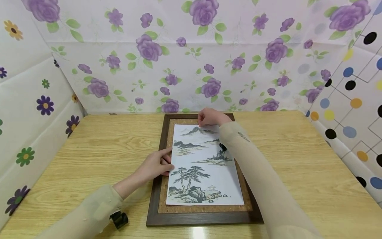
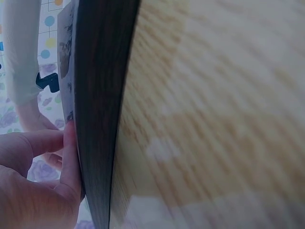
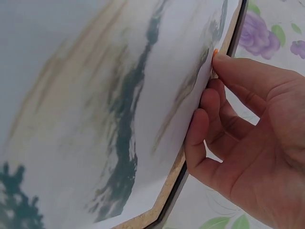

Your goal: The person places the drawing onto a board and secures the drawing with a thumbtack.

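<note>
A printed landscape painting on white paper lies on a cork board with a dark wooden frame. My left hand rests at the sheet's left edge, index finger and thumb stretched out to touch it and the other fingers bent beside them. Up at the top edge of the paper is my right hand. Close up in the right wrist view, its thumb and index finger pinch a small orange pin, mostly hidden by the fingertips. The other fingers curl against the board's edge.
The framed board lies on a wood-grain table, its top end near a wall cloth with purple flowers. A floral cloth stands at the left and a dotted cloth at the right.
</note>
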The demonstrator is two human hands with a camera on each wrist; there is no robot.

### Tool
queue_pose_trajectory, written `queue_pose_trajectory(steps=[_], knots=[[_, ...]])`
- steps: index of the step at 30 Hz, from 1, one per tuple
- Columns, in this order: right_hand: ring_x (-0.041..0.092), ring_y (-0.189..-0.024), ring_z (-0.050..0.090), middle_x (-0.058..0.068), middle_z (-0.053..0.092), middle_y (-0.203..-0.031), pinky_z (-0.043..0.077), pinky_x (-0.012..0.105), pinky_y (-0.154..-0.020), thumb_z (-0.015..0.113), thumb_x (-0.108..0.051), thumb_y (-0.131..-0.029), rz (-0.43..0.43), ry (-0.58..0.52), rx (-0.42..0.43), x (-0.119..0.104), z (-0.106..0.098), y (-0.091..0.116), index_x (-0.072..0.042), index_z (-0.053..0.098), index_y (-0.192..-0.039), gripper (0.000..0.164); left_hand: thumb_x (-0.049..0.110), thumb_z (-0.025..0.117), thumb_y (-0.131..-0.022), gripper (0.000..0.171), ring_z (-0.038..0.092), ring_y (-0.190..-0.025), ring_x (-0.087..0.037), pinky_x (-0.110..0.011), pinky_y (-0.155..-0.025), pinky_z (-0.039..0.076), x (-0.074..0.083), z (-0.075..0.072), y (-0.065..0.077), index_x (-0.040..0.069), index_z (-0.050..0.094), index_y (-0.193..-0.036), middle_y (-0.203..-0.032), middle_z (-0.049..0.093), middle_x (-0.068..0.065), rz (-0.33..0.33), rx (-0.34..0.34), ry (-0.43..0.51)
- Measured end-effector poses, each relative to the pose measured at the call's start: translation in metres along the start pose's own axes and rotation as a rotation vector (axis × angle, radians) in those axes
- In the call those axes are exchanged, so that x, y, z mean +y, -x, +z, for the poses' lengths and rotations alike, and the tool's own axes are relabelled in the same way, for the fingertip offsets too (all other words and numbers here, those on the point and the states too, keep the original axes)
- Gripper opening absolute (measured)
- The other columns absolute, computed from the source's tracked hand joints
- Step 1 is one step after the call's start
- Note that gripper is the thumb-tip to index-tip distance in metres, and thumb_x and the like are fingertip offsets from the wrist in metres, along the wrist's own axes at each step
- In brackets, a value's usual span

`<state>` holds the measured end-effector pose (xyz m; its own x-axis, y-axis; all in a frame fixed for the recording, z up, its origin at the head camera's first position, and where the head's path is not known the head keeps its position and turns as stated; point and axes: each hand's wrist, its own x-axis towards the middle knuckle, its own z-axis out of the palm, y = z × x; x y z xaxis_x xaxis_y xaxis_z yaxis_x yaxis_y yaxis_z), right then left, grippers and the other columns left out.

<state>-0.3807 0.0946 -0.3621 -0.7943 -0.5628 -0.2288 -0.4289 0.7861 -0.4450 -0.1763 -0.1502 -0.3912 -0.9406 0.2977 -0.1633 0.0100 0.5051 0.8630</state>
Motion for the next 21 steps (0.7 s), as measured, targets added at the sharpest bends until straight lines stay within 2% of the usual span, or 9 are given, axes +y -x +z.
queue_pose_trajectory(steps=[7, 12, 18, 21], knots=[[0.014, -0.072, 0.049, 0.002, 0.064, -0.083, 0.042, 0.028, -0.071, 0.059, -0.010, -0.095, 0.029, -0.002, -0.001, -0.002, 0.000, -0.003, -0.010, 0.067, -0.088, 0.011, 0.001, 0.067, -0.089, 0.071, 0.063, -0.070, -0.012, -0.030, -0.065, 0.062, 0.001, -0.001, -0.001, -0.001, 0.034, -0.152, -0.096, 0.061, -0.013, 0.004, -0.006, -0.008], [0.014, -0.075, 0.050, 0.002, 0.062, -0.084, 0.043, 0.028, -0.074, 0.059, -0.008, -0.095, -0.015, 0.016, 0.000, 0.001, 0.005, -0.005, -0.009, 0.065, -0.087, 0.010, 0.001, 0.067, -0.089, 0.074, 0.064, -0.069, -0.014, -0.031, -0.066, 0.062, 0.001, -0.004, -0.003, -0.002, 0.031, -0.153, -0.097, 0.059, -0.013, -0.015, -0.042, -0.007], [0.015, -0.080, 0.055, 0.004, 0.066, -0.091, 0.047, 0.030, -0.080, 0.060, -0.012, -0.098, -0.082, 0.013, 0.005, 0.012, 0.009, -0.002, -0.009, 0.065, -0.092, 0.008, 0.000, 0.067, -0.089, 0.080, 0.065, -0.071, -0.015, -0.032, -0.067, 0.063, 0.004, -0.007, -0.006, -0.002, 0.023, -0.156, -0.103, 0.056, -0.015, -0.044, -0.123, -0.012], [0.016, -0.082, 0.058, 0.006, 0.068, -0.095, 0.050, 0.033, -0.081, 0.060, -0.012, -0.098, -0.115, 0.019, 0.027, 0.015, 0.010, 0.003, -0.009, 0.066, -0.095, 0.008, 0.001, 0.067, -0.089, 0.080, 0.066, -0.072, -0.015, -0.032, -0.068, 0.063, 0.004, -0.011, -0.005, -0.005, 0.022, -0.155, -0.106, 0.056, -0.017, -0.031, -0.145, -0.040]])
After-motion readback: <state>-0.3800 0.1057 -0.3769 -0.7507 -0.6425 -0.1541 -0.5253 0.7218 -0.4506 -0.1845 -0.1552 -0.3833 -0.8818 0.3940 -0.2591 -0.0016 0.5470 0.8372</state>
